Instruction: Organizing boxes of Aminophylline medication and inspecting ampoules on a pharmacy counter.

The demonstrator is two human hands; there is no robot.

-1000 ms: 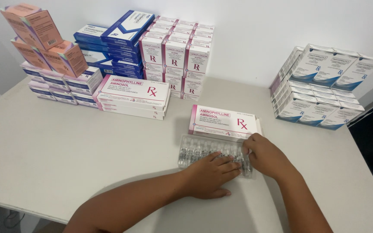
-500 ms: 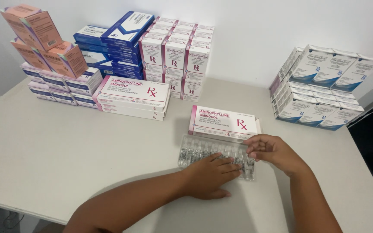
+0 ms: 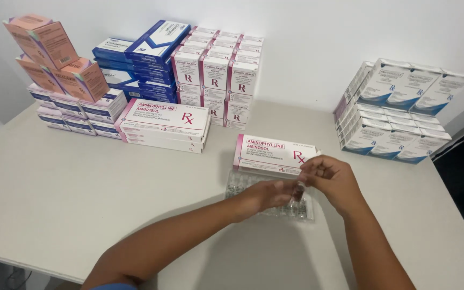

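A clear plastic tray of small glass ampoules (image 3: 240, 185) lies on the white table (image 3: 81, 188), just in front of a flat white-and-pink medicine box (image 3: 272, 153). My left hand (image 3: 267, 194) hovers over the tray, and its fingertips pinch a small dark ampoule (image 3: 298, 191). My right hand (image 3: 333, 180) is raised just right of it, beside the box's right end. Its fingers are curled together towards the left hand, and whether they hold anything is hidden.
Stacks of medicine boxes line the back: pink ones (image 3: 55, 53) far left, blue ones (image 3: 140, 59), white-and-red ones (image 3: 216, 75), and flat pink-and-white ones (image 3: 165, 123) in front. White-and-blue boxes (image 3: 398, 110) stand at the right. The table's right edge (image 3: 457, 215) is close.
Both hands lay flat on the ampoule tray before. They have since lifted off it and drawn together over its right part, fingers now pinched.
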